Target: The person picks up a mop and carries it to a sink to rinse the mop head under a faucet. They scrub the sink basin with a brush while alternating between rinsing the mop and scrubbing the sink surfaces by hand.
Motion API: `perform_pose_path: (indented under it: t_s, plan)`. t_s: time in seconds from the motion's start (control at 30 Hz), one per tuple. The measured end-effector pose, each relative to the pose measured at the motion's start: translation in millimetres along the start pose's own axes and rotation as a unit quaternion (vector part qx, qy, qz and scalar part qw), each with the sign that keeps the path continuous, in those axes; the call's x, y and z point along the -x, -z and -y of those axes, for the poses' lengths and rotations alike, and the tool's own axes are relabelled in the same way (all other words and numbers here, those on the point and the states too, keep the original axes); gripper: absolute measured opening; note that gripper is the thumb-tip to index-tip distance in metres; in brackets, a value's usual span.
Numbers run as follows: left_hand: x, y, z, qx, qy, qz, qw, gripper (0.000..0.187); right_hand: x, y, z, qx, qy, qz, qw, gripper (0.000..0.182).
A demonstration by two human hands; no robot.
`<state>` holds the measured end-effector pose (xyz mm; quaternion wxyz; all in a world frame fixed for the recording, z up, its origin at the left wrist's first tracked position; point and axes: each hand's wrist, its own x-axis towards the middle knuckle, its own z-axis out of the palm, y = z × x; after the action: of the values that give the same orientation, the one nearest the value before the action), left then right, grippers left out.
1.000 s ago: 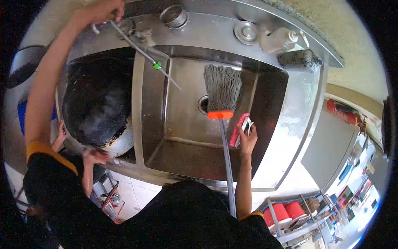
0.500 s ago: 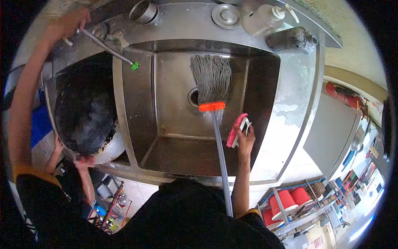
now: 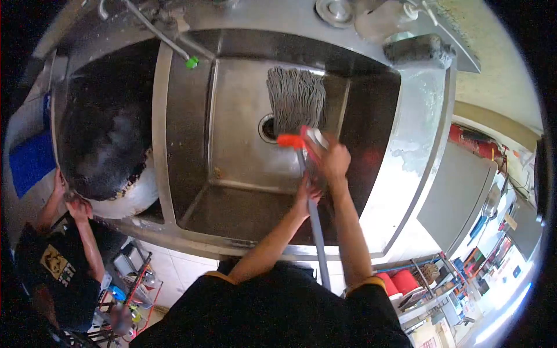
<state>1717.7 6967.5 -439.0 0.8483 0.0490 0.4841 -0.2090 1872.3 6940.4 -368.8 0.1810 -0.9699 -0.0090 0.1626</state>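
Observation:
A string mop with grey strands [image 3: 297, 97] lies in the steel sink [image 3: 243, 165], its orange-red head [image 3: 290, 141] near the drain. My left hand [image 3: 308, 191] is wrapped round the grey mop handle [image 3: 319, 243] just below the head. In my right hand [image 3: 335, 159] is a pink and white scrub brush [image 3: 313, 142], held against or right beside the mop head; motion blurs the contact. Above the sink's left part hangs the faucet spout [image 3: 165, 39] with a green tip, touched by neither hand.
At the left, a co-worker's hands [image 3: 79, 207] are at a large blackened pan [image 3: 104, 145] in the neighbouring basin. A pump bottle [image 3: 380, 22], a round metal lid [image 3: 335, 10] and a dark bottle [image 3: 418, 51] stand or lie along the back ledge.
My left hand has left the faucet and come down onto the mop handle. My right hand has brought the brush up and left to the mop head. The view has shifted slightly.

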Motion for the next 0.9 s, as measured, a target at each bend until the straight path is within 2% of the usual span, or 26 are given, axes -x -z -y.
perform_pose_path:
  t_s: [0.03, 0.1, 0.13, 0.17, 0.2, 0.23, 0.27, 0.3, 0.33, 0.37, 0.4, 0.47, 0.5, 0.6, 0.63, 0.7, 0.73, 0.77, 0.87, 0.9]
  plan:
    - [13, -15, 9, 0.068, -0.022, -0.036, 0.997, 0.050, -10, -11, 3, 0.034, 0.032, 0.039, 0.998, 0.056]
    - [56, -61, 7, 0.057, -0.007, -0.132, 0.990, 0.047, -35, -32, 13, 0.098, 0.102, 0.113, 0.984, 0.060]
    - [64, -67, 7, 0.049, -0.001, -0.176, 0.983, 0.046, -47, -42, 13, 0.085, 0.152, 0.120, 0.977, 0.060]
    - [72, -53, 1, 0.055, -0.008, -0.041, 0.998, 0.046, -56, -54, 9, 0.070, 0.200, 0.128, 0.969, 0.061]
    - [76, -47, 0, 0.051, -0.023, -0.029, 0.998, 0.046, -60, -65, 6, 0.056, 0.249, 0.136, 0.957, 0.062]
    - [77, -44, -2, 0.047, -0.040, -0.015, 0.998, 0.046, -62, -76, 3, 0.049, 0.243, 0.166, 0.955, 0.062]
    - [82, -42, -2, 0.044, -0.056, -0.004, 0.997, 0.046, -62, -102, -10, 0.041, 0.266, 0.147, 0.952, 0.061]
    - [90, -41, -1, 0.097, -0.027, 0.008, 0.995, 0.043, -66, -136, -29, 0.032, 0.292, 0.126, 0.948, 0.061]
    - [93, -48, 6, 0.144, -0.017, -0.042, 0.988, 0.041, -69, -160, -36, 0.022, 0.317, 0.106, 0.942, 0.061]
    - [105, -61, 0, 0.148, -0.002, -0.088, 0.985, 0.043, -64, -154, -25, 0.051, 0.339, 0.048, 0.938, 0.055]
    - [110, -67, -10, 0.149, 0.013, -0.133, 0.980, 0.046, -72, -155, -13, 0.025, 0.320, 0.015, 0.947, 0.054]
    - [114, -52, -1, 0.146, -0.001, -0.057, 0.988, 0.047, -75, -157, -15, -0.010, 0.272, -0.035, 0.961, 0.052]
    - [119, -49, 4, 0.146, -0.002, -0.019, 0.989, 0.047, -83, -168, -17, 0.014, 0.238, -0.105, 0.965, 0.051]
    - [133, -61, -3, 0.070, 0.023, -0.062, 0.995, 0.048, -121, -158, -11, 0.048, 0.174, -0.116, 0.977, 0.052]
    - [136, -65, -1, 0.091, 0.021, -0.033, 0.995, 0.048, -140, -157, -9, 0.063, 0.172, -0.123, 0.975, 0.054]
    - [120, -47, 20, 0.161, -0.013, 0.082, 0.984, 0.048, -166, -151, -13, 0.095, 0.163, -0.126, 0.974, 0.056]
    - [118, -43, 31, 0.198, -0.031, 0.142, 0.969, 0.048, -177, -139, -12, 0.143, 0.110, -0.057, 0.982, 0.062]
    - [122, -48, 30, 0.227, -0.005, 0.138, 0.964, 0.048, -188, -127, -6, 0.128, 0.085, -0.054, 0.987, 0.063]
    - [130, -57, 18, 0.185, -0.023, 0.112, 0.976, 0.048, -183, -104, 4, 0.100, 0.036, -0.023, 0.994, 0.067]
    - [132, -58, 13, 0.186, -0.028, 0.136, 0.973, 0.048, -175, -92, 13, 0.092, 0.027, -0.013, 0.995, 0.068]
